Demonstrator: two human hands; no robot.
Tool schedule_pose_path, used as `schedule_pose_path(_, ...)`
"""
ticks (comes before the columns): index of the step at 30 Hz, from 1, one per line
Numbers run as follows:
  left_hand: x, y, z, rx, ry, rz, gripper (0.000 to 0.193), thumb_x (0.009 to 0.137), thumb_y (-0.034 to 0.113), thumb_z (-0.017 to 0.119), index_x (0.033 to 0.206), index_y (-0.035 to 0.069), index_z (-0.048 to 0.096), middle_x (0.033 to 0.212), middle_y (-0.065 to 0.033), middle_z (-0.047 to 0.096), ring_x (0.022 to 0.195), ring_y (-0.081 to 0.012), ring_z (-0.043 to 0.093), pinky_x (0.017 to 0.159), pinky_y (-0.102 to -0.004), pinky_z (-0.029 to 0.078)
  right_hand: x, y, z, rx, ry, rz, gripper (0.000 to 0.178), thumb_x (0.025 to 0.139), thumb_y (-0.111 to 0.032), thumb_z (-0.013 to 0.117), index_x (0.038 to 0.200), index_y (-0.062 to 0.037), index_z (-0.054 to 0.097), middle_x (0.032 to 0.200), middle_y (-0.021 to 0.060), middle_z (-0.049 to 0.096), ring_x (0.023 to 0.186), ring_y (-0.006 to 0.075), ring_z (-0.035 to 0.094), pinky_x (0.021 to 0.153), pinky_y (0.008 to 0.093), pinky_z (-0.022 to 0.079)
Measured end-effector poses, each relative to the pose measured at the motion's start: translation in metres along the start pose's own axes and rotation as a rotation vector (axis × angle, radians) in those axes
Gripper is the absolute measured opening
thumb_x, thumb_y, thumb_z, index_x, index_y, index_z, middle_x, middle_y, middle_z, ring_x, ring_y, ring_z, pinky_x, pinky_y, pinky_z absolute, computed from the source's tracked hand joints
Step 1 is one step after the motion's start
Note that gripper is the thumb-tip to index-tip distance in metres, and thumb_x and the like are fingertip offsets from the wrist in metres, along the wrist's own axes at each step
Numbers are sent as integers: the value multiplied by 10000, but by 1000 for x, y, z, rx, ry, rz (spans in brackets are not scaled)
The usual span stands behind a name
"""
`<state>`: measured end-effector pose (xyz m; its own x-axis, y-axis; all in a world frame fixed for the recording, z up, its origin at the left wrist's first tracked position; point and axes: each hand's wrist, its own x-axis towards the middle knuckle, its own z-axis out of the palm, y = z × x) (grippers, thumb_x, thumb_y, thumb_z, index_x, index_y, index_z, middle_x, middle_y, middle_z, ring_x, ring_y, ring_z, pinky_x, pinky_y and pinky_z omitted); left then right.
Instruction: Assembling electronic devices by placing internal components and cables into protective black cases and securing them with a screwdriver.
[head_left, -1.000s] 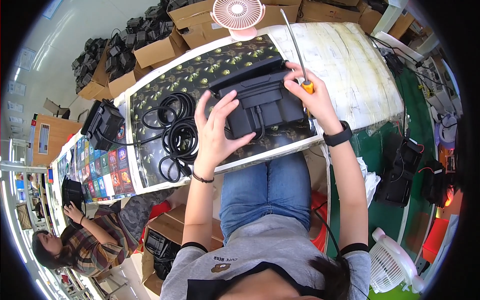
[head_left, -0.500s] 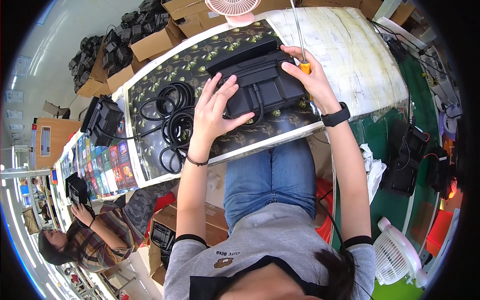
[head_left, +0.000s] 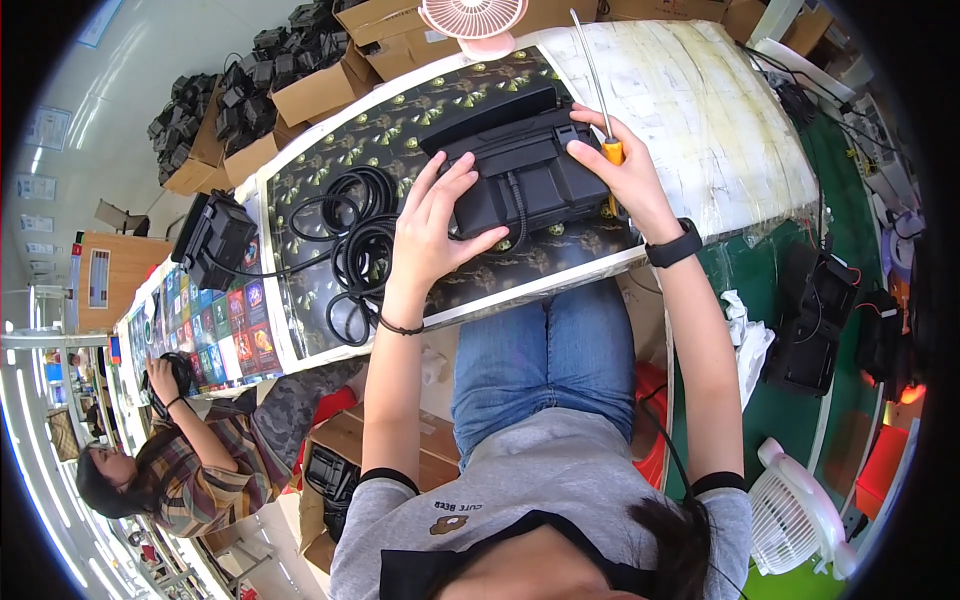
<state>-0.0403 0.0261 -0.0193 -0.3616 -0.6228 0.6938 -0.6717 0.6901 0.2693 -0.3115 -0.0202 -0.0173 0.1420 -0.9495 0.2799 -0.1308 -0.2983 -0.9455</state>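
Observation:
A black plastic housing [head_left: 560, 180] with a raised flap along its far side lies on the patterned mat in front of me. A short ribbed cable [head_left: 517, 205] runs down its near face. My left hand [head_left: 435, 215] grips its left end, fingers on top and thumb along the near edge. My right hand [head_left: 625, 170] holds the right end, thumb and forefinger at the corner. Tucked in that same hand is a screwdriver [head_left: 612, 152] with an orange handle, its long metal shaft pointing away from me. The fingers' undersides are hidden.
Left of my hands lies a coiled black cable [head_left: 360, 240], leading to another black unit [head_left: 213, 240]. A pink fan [head_left: 480, 25] stands at the far edge. Cardboard boxes [head_left: 325, 90] and piled black units are beyond. A co-worker [head_left: 190, 460] sits at the left; black housings [head_left: 815, 320] lie right.
My hands keep nearly the same hold on the housing; the right fingers shift slightly at its corner. The view shifts slightly. The co-worker's hand is now by a dark coil instead of a black unit.

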Motion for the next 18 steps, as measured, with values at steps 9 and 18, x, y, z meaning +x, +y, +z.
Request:
schedule_pose_path(9,40,-9,-24,-35,-150,-177,536,739,267,793,1204,69,616,1336,-115,583,1252,-351,513,1058,-443,418,-15,2,5,194,33,114,525,924,-338,680,1386,-135,535,1237,3,629,695,16,528,489,166,397)
schedule_pose_path(18,87,-10,-15,-50,-371,-112,379,935,297,561,1262,116,628,1346,-142,565,1236,-323,537,1058,-413,400,-7,1,29,5,218,17,377,936,-267,674,1225,-27,639,1077,109,719,993,139,677,822,255,519)
